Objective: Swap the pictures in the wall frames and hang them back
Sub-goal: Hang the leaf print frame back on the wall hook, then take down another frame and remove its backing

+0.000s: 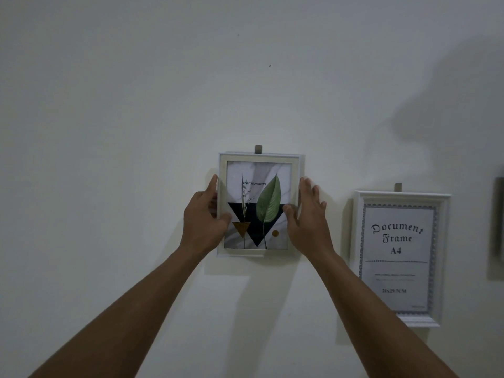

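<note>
Both hands, left hand and right hand, fingers clamped on the leaf-print frame at its wall hook; it likely needs lifting clear.

1. The small frame sits flat against the wall, under a hook tab that shows above its top edge.
2. The left hand grips the small frame's left edge; the right hand grips its right edge, thumb lying over the front.
3. The document frame hangs to the right of the small frame and a little lower, apart from it, under its own hook tab.
4. A third frame's edge shows at the far right, cut off by the view.
</note>
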Demonstrator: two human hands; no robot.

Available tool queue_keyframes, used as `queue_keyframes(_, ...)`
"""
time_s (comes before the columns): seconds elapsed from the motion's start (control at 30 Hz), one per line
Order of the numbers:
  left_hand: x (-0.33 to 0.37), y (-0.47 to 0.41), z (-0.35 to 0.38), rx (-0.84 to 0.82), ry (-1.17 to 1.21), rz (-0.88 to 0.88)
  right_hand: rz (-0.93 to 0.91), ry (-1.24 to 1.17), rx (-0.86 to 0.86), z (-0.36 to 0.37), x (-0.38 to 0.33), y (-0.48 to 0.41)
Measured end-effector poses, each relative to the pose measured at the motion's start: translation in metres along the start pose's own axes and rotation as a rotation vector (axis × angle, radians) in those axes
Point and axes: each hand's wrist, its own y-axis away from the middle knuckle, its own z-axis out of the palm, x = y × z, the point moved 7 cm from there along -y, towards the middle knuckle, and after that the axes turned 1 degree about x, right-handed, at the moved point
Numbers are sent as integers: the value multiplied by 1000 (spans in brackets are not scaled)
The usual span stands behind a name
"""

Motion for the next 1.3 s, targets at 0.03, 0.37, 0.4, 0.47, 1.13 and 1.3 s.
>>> queue_keyframes(0.03, 0, 0, 0, -2, 1, -5, 2, -1, 0, 0, -1, 0)
queue_keyframes(0.37, -2, 2, -7, 35, 20, -30, 35, -17, -15, -10, -7, 2)
queue_keyframes(0.4, -2, 3, -12, 65, 19, -42, 42, -33, -14, -13, -8, 2)
queue_keyframes(0.47, 5, 6, -21, 124, 26, -31, 46, -39, -4, -23, -10, 3)
queue_keyframes(1.13, 145, 116, 191, -326, 170, -146, 414, 231, 7, -218, 141, 79)
queue_keyframes(1.3, 144, 127, 234, -291, 99, -282, 507, 176, 5, -241, 204, 87)
